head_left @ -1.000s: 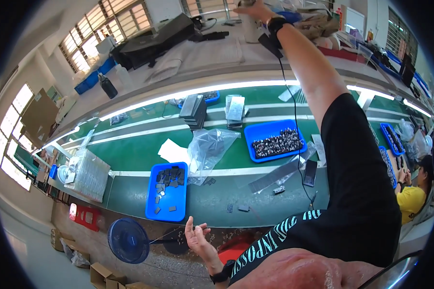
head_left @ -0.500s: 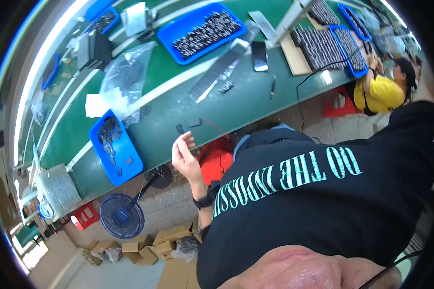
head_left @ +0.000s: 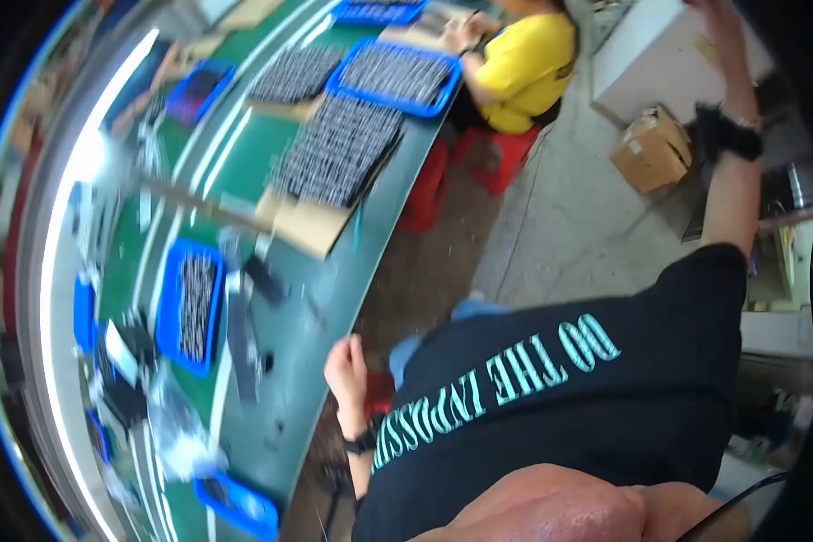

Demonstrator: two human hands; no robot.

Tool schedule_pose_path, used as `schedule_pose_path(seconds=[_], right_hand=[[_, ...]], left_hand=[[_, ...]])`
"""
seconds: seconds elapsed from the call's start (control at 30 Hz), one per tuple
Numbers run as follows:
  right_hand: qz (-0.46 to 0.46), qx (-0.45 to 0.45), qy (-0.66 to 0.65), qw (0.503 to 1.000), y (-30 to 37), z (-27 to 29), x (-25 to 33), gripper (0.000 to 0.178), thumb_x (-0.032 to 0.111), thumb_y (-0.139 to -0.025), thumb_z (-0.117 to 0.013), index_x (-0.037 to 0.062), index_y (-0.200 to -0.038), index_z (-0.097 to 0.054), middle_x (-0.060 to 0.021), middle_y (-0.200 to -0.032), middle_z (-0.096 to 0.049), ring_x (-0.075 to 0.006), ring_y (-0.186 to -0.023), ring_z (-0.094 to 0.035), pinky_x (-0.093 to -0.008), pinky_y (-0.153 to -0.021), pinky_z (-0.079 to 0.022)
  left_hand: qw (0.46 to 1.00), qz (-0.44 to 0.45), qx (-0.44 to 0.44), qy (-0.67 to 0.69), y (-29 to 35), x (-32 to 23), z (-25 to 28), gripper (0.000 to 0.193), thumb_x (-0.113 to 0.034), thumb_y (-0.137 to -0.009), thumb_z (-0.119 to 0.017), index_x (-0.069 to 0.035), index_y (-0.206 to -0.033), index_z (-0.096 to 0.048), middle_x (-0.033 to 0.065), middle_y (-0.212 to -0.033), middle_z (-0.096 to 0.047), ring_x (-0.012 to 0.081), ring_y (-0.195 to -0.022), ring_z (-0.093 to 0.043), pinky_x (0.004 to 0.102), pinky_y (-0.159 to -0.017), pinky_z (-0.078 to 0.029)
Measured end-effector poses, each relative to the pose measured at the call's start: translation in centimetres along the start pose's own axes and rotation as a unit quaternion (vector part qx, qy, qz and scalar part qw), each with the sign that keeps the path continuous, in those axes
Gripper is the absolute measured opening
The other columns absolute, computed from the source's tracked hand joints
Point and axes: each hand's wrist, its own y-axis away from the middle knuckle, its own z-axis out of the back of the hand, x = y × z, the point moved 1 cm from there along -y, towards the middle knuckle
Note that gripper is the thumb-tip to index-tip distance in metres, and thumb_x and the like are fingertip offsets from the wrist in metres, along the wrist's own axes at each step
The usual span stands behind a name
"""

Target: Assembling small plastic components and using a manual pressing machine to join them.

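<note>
My left hand (head_left: 345, 369) hangs beside the front edge of the green worktable (head_left: 312, 397), its fingers curled in loosely and nothing visible in them. A black band circles that wrist. My right arm stretches far out to the upper right, with a dark band (head_left: 730, 134) on its wrist. My right hand (head_left: 719, 20) is blurred at the dark rim of the picture, close to a large white box-like unit (head_left: 641, 59); its fingers cannot be made out. On the table nearest my left hand lie dark strips (head_left: 241, 339) and a blue tray (head_left: 190, 307) of small dark parts.
Farther along the table, rows of small parts (head_left: 339, 149) lie on cardboard (head_left: 307, 224), beside another filled blue tray (head_left: 393, 77). A co-worker in a yellow shirt (head_left: 528, 63) sits on a red stool (head_left: 495, 158). A cardboard box (head_left: 652, 149) stands on the floor.
My view has swung to the right, bringing the co-worker and floor nearer the middle. My right forearm and hand have come into view, reaching outward. My left hand's fingers are more curled.
</note>
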Motion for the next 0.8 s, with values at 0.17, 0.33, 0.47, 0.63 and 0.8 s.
schedule_pose_path(seconds=[0.17,0.33,0.47,0.63,0.8], right_hand=[[-0.234,0.091,-0.078,0.965,9.2,10.8,-18.5,0.043,0.041,-0.095,-0.065,0.005,-0.118,-0.065,-0.0011,-0.095,-0.067,-0.0101,-0.085,-0.062,-0.0262,-0.077,-0.049],[-0.366,0.037,-0.083,0.926,15.8,10.4,-29.9,0.031,0.036,-0.101,-0.057,0.0096,-0.102,-0.073,0.0047,-0.086,-0.068,-0.0034,-0.079,-0.059,-0.0232,-0.073,-0.047],[-0.44,0.071,-0.087,0.891,18.0,9.3,-38.1,0.026,0.032,-0.101,-0.058,0.0094,-0.103,-0.071,0.0054,-0.085,-0.066,-0.0025,-0.076,-0.057,-0.0213,-0.069,-0.046],[-0.532,0.138,-0.114,0.828,20.5,5.9,-46.3,0.022,0.028,-0.1,-0.06,0.0076,-0.099,-0.068,0.0054,-0.082,-0.065,-0.0017,-0.073,-0.057,-0.02,-0.065,-0.046],[-0.524,0.234,-0.128,0.809,23.9,4.5,-56.3,0.021,0.028,-0.098,-0.062,0.0071,-0.1,-0.067,0.0037,-0.083,-0.066,-0.0045,-0.073,-0.058,-0.0222,-0.064,-0.047]], left_hand=[[0.98,-0.075,0.181,0.023,-6.6,-11.0,-13.9,0.019,-0.017,-0.093,-0.065,-0.003,-0.104,-0.071,0.017,-0.099,-0.071,0.034,-0.091,-0.069,0.0394,-0.081,-0.054],[0.926,-0.091,0.367,-0.009,-11.5,-18.5,-22.7,0.022,-0.017,-0.094,-0.064,-0.004,-0.111,-0.07,0.0181,-0.098,-0.072,0.0296,-0.086,-0.071,0.0345,-0.079,-0.055],[0.897,-0.136,0.418,-0.045,-18.1,-22.7,-28.9,0.025,-0.019,-0.093,-0.064,-0.005,-0.114,-0.069,0.0177,-0.101,-0.071,0.0328,-0.091,-0.07,0.0371,-0.081,-0.055],[0.867,-0.225,0.431,-0.107,-27.1,-26.7,-38.0,0.025,-0.021,-0.092,-0.063,-0.006,-0.112,-0.068,0.0164,-0.104,-0.07,0.0364,-0.097,-0.067,0.0424,-0.084,-0.054],[0.837,-0.265,0.478,-0.037,-31.5,-37.7,-46.6,0.025,-0.021,-0.093,-0.062,-0.006,-0.112,-0.067,0.0161,-0.105,-0.07,0.0364,-0.099,-0.066,0.0432,-0.084,-0.054]])
